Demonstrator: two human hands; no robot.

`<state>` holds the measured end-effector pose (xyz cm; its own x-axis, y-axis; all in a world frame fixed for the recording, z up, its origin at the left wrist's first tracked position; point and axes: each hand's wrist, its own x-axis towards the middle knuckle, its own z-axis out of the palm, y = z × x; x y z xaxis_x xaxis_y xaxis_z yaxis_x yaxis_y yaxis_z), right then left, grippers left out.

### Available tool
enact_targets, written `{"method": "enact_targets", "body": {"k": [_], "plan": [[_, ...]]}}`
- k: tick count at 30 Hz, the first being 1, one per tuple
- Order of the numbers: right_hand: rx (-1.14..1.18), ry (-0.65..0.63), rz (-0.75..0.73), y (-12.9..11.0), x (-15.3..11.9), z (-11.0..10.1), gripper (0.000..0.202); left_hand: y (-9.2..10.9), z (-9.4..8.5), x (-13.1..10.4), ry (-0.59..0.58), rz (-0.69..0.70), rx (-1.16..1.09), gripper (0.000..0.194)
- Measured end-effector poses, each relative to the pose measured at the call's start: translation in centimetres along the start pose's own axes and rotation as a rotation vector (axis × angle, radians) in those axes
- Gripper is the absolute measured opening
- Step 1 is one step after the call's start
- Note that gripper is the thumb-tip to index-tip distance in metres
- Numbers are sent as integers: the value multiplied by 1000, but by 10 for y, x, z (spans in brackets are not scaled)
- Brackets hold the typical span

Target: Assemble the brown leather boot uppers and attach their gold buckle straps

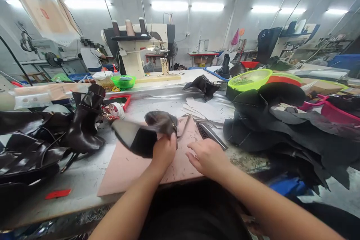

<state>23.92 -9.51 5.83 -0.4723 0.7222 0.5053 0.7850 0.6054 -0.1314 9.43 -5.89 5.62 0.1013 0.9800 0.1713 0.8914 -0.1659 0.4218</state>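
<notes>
My left hand [164,152] is closed around a dark brown leather boot upper [160,122], smeared by motion. The piece sits above a pink board [129,172], its lighter flap pointing left. From its right side runs a thin blurred strap [185,125]. Over the board's right part hovers my right hand [206,155], its thumb and fingers apart and nothing visible in them. Just beyond that hand lie several narrow dark strips [210,135] and pale sheets [198,108].
Shiny dark boots [84,123] are heaped at the left, black leather pieces [261,123] at the right. Farther back are another black upper [203,86], a green bowl [123,81], a yellow-green basket [249,78] and a sewing machine [132,52]. A person [91,56] is at the far left.
</notes>
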Motion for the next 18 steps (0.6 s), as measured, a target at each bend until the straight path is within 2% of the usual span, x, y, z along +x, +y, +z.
{"method": "enact_targets", "body": {"k": [2,3,4,5,7,8,10,13,16,18], "plan": [[197,-27,157,1,-3,19,51,4,-11,-9,109,-82,-286,43],[300,-14,192,0,-3,26,69,7,-16,-14,141,-147,-524,42],[387,10,205,-3,-2,31,81,11,-21,-20,155,-251,-898,35],[451,35,192,-6,0,34,86,13,-26,-26,150,-364,-1260,28],[481,91,117,-13,3,33,84,18,-35,-36,146,-528,-1755,21],[454,116,68,-15,5,32,83,19,-39,-39,151,-566,-1848,21],[353,178,16,-18,8,30,85,21,-45,-44,156,-587,-1881,23],[269,240,51,-17,11,34,83,21,-48,-48,125,-632,-1872,27],[369,186,146,-19,13,40,71,17,-44,-51,61,-646,-1953,24],[490,128,229,-22,15,40,63,12,-40,-51,-35,-576,-2026,23]]}}
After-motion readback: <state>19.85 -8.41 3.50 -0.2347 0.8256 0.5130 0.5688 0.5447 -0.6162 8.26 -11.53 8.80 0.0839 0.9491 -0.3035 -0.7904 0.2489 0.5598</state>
